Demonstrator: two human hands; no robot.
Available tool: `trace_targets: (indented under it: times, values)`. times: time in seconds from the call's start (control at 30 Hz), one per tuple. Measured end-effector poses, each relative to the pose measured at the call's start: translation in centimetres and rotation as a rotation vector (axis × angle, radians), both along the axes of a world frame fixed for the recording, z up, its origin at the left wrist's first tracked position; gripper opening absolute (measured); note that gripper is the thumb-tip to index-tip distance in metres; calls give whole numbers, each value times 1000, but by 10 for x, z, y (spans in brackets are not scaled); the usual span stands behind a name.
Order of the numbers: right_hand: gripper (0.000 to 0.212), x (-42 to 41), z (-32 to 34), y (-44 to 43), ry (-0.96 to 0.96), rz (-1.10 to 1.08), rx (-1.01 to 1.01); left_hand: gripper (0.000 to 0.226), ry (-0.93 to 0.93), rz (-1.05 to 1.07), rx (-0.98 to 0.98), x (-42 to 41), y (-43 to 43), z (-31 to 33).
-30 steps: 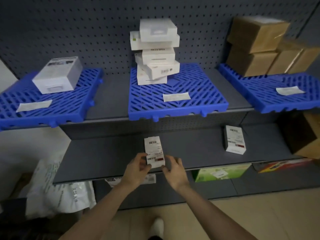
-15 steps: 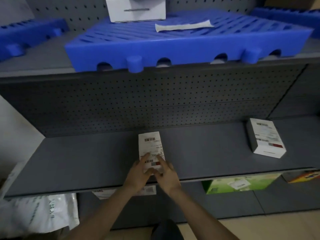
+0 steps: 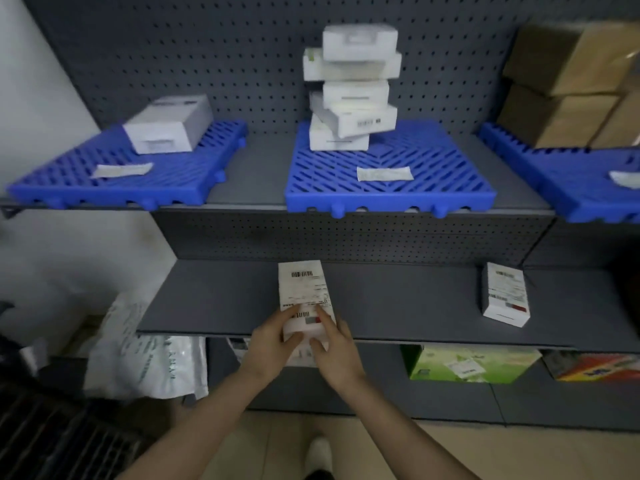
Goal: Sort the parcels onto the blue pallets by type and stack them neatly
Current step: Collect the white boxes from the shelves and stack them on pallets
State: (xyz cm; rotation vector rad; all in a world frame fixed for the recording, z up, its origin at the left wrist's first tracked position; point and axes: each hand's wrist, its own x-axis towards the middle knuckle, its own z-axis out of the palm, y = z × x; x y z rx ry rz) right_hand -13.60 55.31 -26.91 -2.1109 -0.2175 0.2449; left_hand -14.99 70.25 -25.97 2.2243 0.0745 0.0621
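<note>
A small white labelled box lies at the front of the lower grey shelf. My left hand and my right hand both grip its near end. A second white labelled box lies on the same shelf to the right. On the upper shelf, the left blue pallet carries one white box. The middle blue pallet holds a leaning stack of several white boxes. The right blue pallet holds brown cartons.
Each pallet has a paper label lying on it, such as the middle label. Below the lower shelf sit a green box, a colourful box and white plastic mailer bags at the left. A pegboard backs the shelves.
The view has pulled back and up, so the pallets are in sight again. Both hands have closed on the box's near end, which now overhangs the shelf's front edge.
</note>
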Motion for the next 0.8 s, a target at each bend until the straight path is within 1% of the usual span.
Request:
trace_targets:
  times: [0.1, 0.23, 0.43, 0.5, 0.63, 0.73, 0.8]
  values:
    - [62, -43, 45, 17, -57, 39, -23, 50, -25, 60, -35, -53, 15, 47]
    - [62, -86, 98, 43, -141, 102, 44, 49, -127, 169, -14, -106, 40, 101]
    - [63, -118, 150, 88, -234, 162, 142, 49, -263, 230, 14, -150, 87, 151]
    - [63, -118, 167, 103, -292, 185, 145, 49, -327, 242, 13, -155, 102, 168]
    - [61, -112, 199, 132, -400, 179, 242, 49, -447, 265, -14, -151, 122, 203]
    - [60, -99, 215, 155, -430, 91, 299, 48, -491, 221, -4, -128, 140, 216]
    - [58, -79, 224, 170, -488, 36, 294, 49, -524, 182, -4, -102, 156, 223]
